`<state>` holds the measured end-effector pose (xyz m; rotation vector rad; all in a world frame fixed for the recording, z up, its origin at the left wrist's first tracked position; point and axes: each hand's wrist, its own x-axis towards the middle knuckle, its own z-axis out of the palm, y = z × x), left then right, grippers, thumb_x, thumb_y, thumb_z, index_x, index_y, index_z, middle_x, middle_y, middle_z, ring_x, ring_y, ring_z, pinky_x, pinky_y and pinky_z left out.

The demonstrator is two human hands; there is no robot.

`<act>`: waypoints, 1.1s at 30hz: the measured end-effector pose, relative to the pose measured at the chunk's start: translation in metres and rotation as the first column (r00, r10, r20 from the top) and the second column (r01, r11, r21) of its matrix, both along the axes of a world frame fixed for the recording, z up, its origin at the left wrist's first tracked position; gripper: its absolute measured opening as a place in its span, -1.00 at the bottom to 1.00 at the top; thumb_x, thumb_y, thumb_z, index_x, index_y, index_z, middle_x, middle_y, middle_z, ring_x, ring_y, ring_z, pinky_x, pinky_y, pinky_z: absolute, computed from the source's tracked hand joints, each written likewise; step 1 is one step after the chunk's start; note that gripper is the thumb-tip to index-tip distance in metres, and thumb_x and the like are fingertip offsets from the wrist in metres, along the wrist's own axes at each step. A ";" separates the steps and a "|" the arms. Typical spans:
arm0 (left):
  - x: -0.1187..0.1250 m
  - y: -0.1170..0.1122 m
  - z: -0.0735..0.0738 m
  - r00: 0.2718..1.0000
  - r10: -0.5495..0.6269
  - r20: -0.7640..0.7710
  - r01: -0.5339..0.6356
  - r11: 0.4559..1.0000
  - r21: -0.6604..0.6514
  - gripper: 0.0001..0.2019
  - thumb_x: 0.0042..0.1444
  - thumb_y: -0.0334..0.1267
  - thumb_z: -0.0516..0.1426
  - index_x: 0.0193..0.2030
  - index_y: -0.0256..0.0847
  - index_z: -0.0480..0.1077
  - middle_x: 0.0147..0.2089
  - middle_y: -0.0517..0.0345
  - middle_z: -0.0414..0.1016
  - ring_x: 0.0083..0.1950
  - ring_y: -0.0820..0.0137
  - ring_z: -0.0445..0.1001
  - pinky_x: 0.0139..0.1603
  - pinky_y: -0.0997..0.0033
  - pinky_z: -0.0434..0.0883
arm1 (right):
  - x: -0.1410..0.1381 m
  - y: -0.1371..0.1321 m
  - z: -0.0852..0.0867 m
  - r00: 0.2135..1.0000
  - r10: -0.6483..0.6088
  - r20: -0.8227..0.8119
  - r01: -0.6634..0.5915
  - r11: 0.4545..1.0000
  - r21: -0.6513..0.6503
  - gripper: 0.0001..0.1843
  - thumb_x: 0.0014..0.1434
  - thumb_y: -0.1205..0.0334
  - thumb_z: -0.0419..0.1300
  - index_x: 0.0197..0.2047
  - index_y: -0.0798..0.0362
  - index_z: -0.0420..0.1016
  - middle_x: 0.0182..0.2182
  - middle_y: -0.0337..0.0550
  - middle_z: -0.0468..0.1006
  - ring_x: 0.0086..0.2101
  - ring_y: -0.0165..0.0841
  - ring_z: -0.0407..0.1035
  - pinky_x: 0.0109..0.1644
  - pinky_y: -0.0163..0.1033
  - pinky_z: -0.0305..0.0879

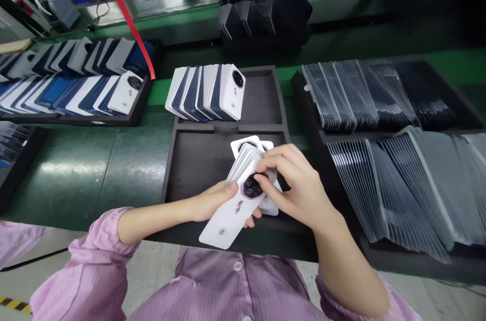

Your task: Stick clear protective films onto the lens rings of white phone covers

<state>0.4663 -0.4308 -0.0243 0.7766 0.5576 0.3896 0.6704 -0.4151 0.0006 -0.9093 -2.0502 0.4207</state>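
Holding fanned white panels over near edge of black tray: left hand gripping mid-length, right hand pinching upper end. Long axis slants up-right; right thumb nearest dark camera plate.

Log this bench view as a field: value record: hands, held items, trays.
left_hand: grips the fanned white panels, thumb on top
right_hand: thumb at the dark camera area, fingers at the panel edges; firm grip unclear
held_item: fanned white panels, dark camera area facing up
centre_tray: below the hands; far compartment has a fanned white-and-blue row
left_tray: white and blue panels, fanned
right_tray: two rows of glossy, translucent-looking sheets
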 end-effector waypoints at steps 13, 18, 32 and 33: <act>0.001 0.001 -0.001 1.000 0.012 0.018 -0.011 0.997 -0.072 -0.16 -0.05 0.50 0.08 -0.15 -0.39 0.52 -0.23 -0.13 0.55 -0.29 0.29 0.53 -0.20 0.31 0.48 | 0.000 0.000 -0.002 0.996 -0.076 -0.043 0.070 0.990 -0.123 -0.88 0.26 0.40 0.23 -0.22 0.00 0.38 -0.30 -0.15 0.46 -0.23 -0.23 0.40 -0.17 -0.12 0.37; 0.001 0.001 -0.001 1.000 0.026 0.013 -0.025 0.999 -0.047 -0.16 -0.06 0.50 0.10 -0.15 -0.40 0.52 -0.22 -0.14 0.54 -0.28 0.28 0.52 -0.21 0.33 0.46 | 0.000 -0.001 0.000 0.991 -0.116 -0.064 0.107 0.986 -0.125 -0.87 0.24 0.39 0.26 -0.29 -0.02 0.40 -0.34 -0.17 0.46 -0.26 -0.24 0.42 -0.20 -0.14 0.39; 0.002 -0.003 -0.007 0.997 0.080 0.001 -0.080 0.997 -0.004 -0.12 -0.16 0.52 0.15 -0.11 -0.39 0.49 -0.20 -0.15 0.53 -0.28 0.26 0.53 -0.24 0.31 0.48 | 0.003 -0.006 0.001 0.986 -0.163 -0.042 0.156 0.979 -0.134 -0.87 0.29 0.23 0.24 -0.25 -0.04 0.34 -0.33 -0.18 0.47 -0.30 -0.20 0.42 -0.23 -0.11 0.35; 0.005 -0.005 -0.010 0.997 0.075 0.014 -0.075 0.997 -0.004 -0.11 -0.19 0.53 0.16 -0.12 -0.39 0.48 -0.22 -0.13 0.53 -0.30 0.26 0.53 -0.25 0.29 0.48 | 0.004 -0.008 0.001 0.989 -0.148 -0.029 0.144 0.982 -0.119 -0.90 0.31 0.21 0.22 -0.24 -0.04 0.35 -0.32 -0.17 0.49 -0.30 -0.19 0.43 -0.23 -0.09 0.36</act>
